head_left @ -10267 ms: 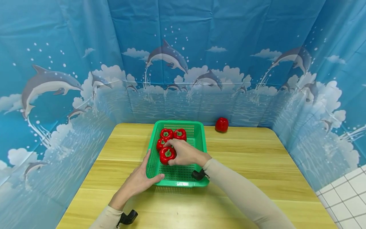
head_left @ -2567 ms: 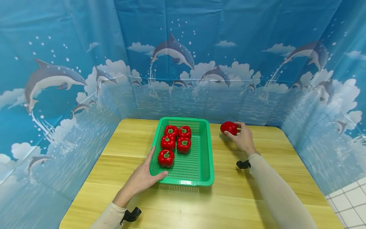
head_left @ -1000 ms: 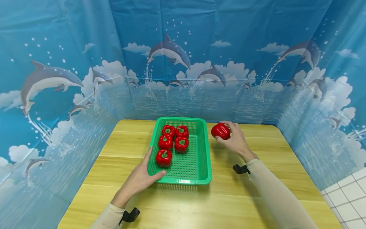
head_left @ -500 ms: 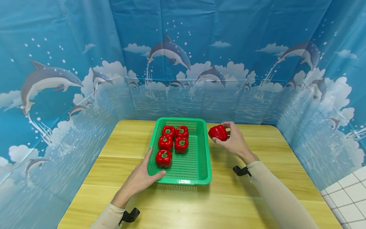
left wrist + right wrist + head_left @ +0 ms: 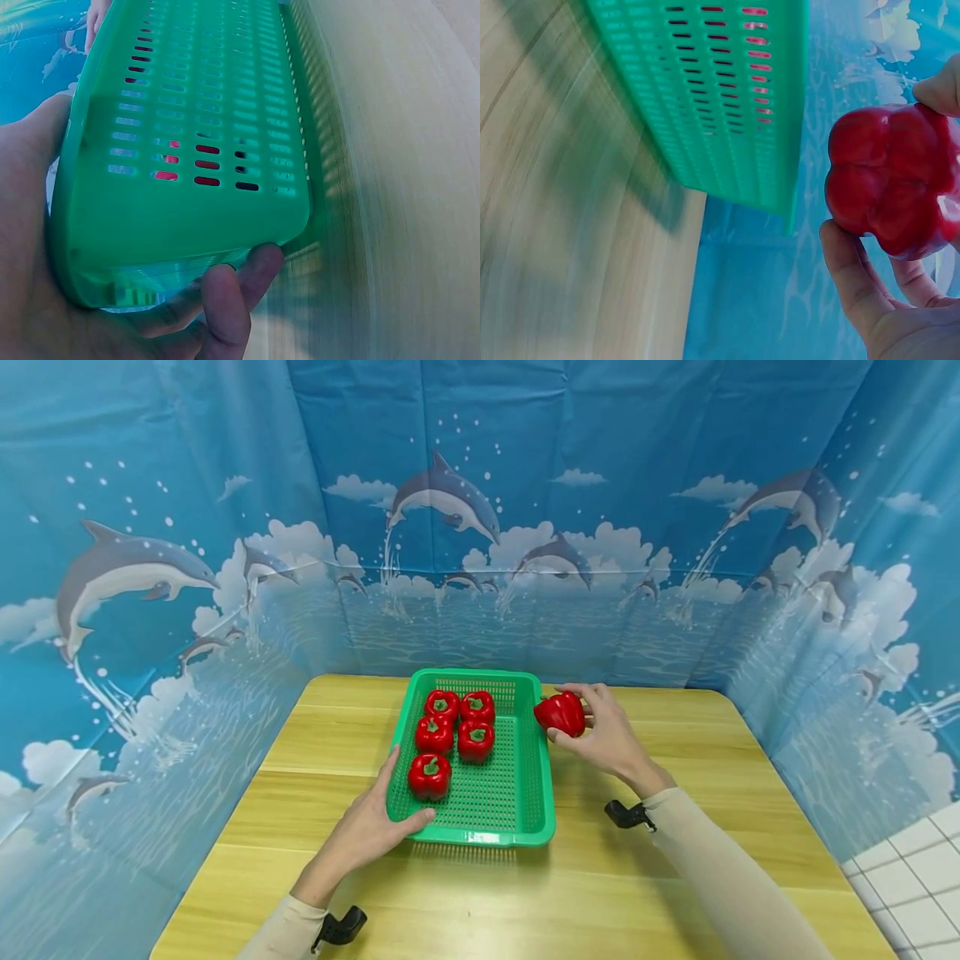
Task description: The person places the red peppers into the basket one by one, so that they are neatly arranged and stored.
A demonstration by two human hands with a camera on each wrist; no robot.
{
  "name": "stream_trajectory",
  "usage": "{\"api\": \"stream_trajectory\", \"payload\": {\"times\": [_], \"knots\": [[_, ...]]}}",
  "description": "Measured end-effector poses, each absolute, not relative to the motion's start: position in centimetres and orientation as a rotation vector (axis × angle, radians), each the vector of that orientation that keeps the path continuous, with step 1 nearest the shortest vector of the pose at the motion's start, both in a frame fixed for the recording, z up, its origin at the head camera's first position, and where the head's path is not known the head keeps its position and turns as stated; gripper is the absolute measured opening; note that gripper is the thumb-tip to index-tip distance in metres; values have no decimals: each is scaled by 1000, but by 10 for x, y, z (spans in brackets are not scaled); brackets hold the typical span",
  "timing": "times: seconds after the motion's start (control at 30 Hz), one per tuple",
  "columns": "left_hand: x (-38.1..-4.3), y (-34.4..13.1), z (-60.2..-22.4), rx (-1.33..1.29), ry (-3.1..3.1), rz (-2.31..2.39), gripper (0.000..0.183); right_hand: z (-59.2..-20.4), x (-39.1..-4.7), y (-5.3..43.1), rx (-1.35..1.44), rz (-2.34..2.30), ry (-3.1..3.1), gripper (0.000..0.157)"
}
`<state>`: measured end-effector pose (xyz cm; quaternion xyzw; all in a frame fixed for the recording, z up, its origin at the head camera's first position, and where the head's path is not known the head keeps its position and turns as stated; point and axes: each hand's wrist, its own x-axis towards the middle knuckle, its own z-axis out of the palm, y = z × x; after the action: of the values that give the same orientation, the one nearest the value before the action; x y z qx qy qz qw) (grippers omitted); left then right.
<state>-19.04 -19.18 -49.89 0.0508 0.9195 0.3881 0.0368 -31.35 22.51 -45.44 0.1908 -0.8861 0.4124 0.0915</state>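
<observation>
My left hand (image 5: 367, 827) holds the near left corner of a green plastic basket (image 5: 547, 793), thumb over the rim. In the left wrist view its fingers (image 5: 226, 307) curl along the outside of the basket wall (image 5: 172, 225). Several red bell peppers stand stem up in the basket's left part, the nearest pepper (image 5: 430, 776) a little apart from the others. My right hand (image 5: 611, 743) grips another red bell pepper (image 5: 561, 715), lying sideways with its stem toward the basket's right rim. The right wrist view shows this pepper's lobed bottom (image 5: 885, 180) raised above the table.
The basket stands on a light wooden table (image 5: 675, 827). A blue curtain (image 5: 450, 627) printed with dolphins hangs behind and at both sides. White tiles (image 5: 915, 868) show at the lower right. A black wrist camera (image 5: 628, 815) sits on the right sleeve.
Since ten seconds ago, the right hand has let go of a pepper in the basket and picked up the one at the back right. Lately it has carried it left to the basket rim.
</observation>
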Motion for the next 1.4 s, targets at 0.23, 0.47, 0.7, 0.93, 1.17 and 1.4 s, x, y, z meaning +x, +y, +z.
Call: {"api": "stream_trajectory", "payload": {"times": [0.23, 0.47, 0.7, 0.93, 1.17, 1.4], "knots": [[-187, -193, -499, 166, 2818, 1209, 123, -448, -306, 220, 594, 1240, -2606, 67], [-186, -193, -498, 163, 2820, 1209, 123, -444, -300, 215, 629, 1250, -2571, 67], [-187, -192, -497, 157, 2821, 1212, 120, -438, -295, 211, 652, 1224, -2552, 68], [-187, -192, -498, 159, 2821, 1214, 121, -433, -290, 205, 695, 1227, -2542, 68], [-187, -191, -499, 160, 2823, 1215, 121, -429, -285, 199, 737, 1220, -2520, 68], [-188, -192, -499, 167, 2823, 1217, 121, -423, -282, 194, 770, 1198, -2517, 67]]}}
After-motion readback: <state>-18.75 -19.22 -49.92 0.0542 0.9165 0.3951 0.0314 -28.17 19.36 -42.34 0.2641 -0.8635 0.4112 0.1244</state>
